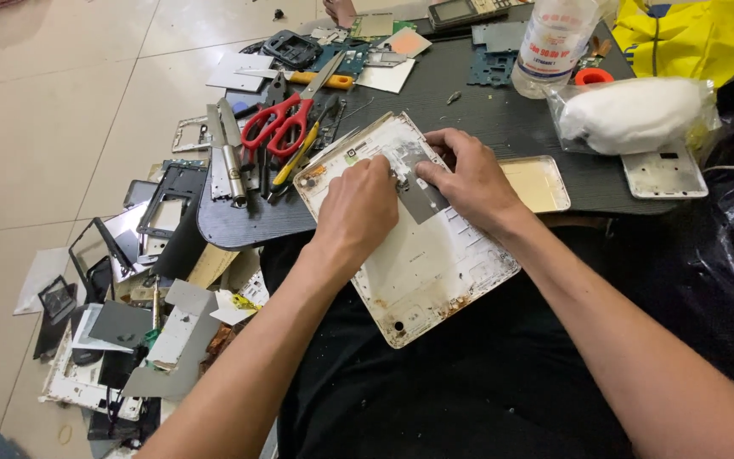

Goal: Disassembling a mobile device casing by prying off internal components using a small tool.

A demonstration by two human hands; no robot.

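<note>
A white tablet back shell, scuffed and rust-stained, lies tilted across my lap and the near edge of a dark work board. My left hand rests on the shell's upper middle with its fingers bent down onto it. My right hand lies beside it, fingertips pressing a grey metal plate fixed inside the shell. The two hands nearly touch. Whether either pinches a small part is hidden by the fingers.
Red-handled scissors, a yellow-handled screwdriver, a silver knife and circuit boards lie on the board's left. A clear bottle, a white bag and phone shells are on the right. Broken phone frames pile on the floor.
</note>
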